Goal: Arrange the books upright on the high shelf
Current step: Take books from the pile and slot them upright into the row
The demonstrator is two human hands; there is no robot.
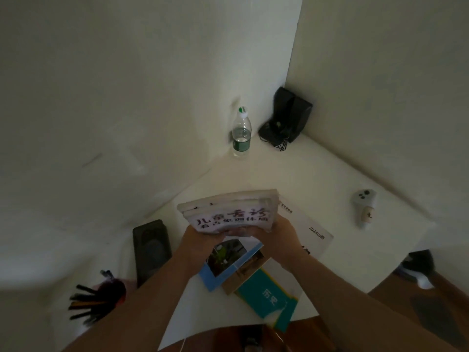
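Both hands held a thick white book (229,213) above the white surface (317,179). Left hand (200,236) gripped its near left corner, right hand (275,231) its near right edge; fingers were curled under and mostly hidden, so the exact clamp could not be told. Just below the fingers lay a blue book (228,265), a brown book (247,271) and a teal book (269,298), overlapping flat. A white booklet (313,228) sat right of the right fingers. Beyond the fingertips: water bottle (241,132), black speakers (285,118).
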